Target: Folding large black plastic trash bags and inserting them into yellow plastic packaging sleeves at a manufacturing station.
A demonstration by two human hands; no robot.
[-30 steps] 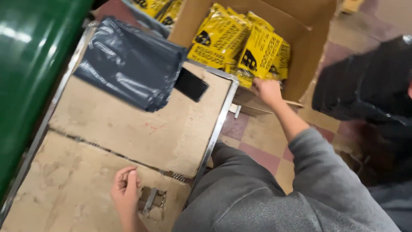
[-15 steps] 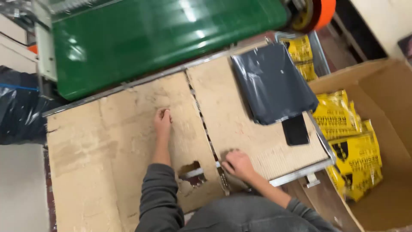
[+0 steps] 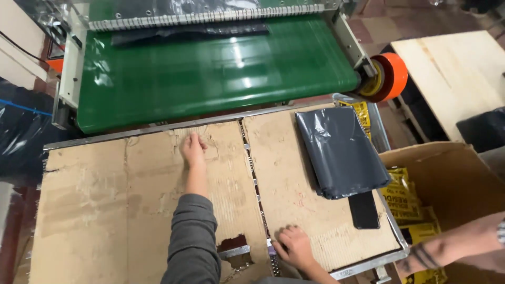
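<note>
A worn cardboard-covered table (image 3: pixel 94 200) fills the foreground, its sheets scuffed, creased and torn through at a ragged hole (image 3: pixel 234 247) near the front edge, where bare metal shows. A metal seam (image 3: pixel 255 179) runs front to back across the table and splits the cardboard into two panels. The person's left hand (image 3: pixel 193 148) lies flat and open on the cardboard at the far side of the table, just short of the metal rail, with nothing in it. The right hand (image 3: pixel 294 247) rests palm down, fingers loosely spread, at the near edge of the table just right of the seam, also holding nothing. The two hands are well apart.

On the right panel of the table lies a stack of dark grey plastic mailer bags (image 3: pixel 339 150), with a flat black phone-like object (image 3: pixel 364 209) touching its near end. Beyond the table's far rail stands a machine with a glossy green conveyor belt (image 3: pixel 210 68), and an orange roll of tape (image 3: pixel 392 76) sits at its right end. Right of the table, an open cardboard box (image 3: pixel 447 173) holds yellow packets (image 3: pixel 407 202); another person's bare forearm (image 3: pixel 452 244) reaches across it. A pale wooden board (image 3: pixel 452 68) lies farther right, over a tiled floor.
</note>
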